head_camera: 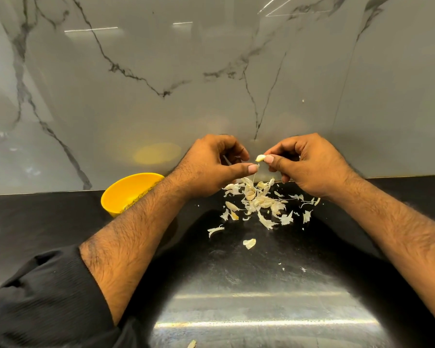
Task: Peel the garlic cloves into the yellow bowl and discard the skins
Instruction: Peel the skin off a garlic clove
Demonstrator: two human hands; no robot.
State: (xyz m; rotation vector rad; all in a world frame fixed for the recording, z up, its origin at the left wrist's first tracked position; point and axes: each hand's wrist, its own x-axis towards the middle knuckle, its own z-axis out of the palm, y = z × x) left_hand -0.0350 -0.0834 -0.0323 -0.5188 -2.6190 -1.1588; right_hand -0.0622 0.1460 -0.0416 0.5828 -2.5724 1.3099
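Observation:
My right hand (309,164) pinches a pale garlic clove (260,158) between thumb and fingertips, held above the counter. My left hand (211,167) is just left of it with fingers curled; its thumb tip pinches a thin strand of skin (254,175) that hangs down toward the pile. A heap of papery garlic skins and cloves (256,199) lies on the black counter under both hands. The yellow bowl (122,194) stands to the left by the wall, partly hidden behind my left forearm.
A glossy marble wall (211,84) rises right behind the hands. Loose skin scraps (249,243) are scattered toward me on the black counter (261,285). One more scrap (192,344) lies at the bottom edge. My black sleeve (48,297) fills the lower left.

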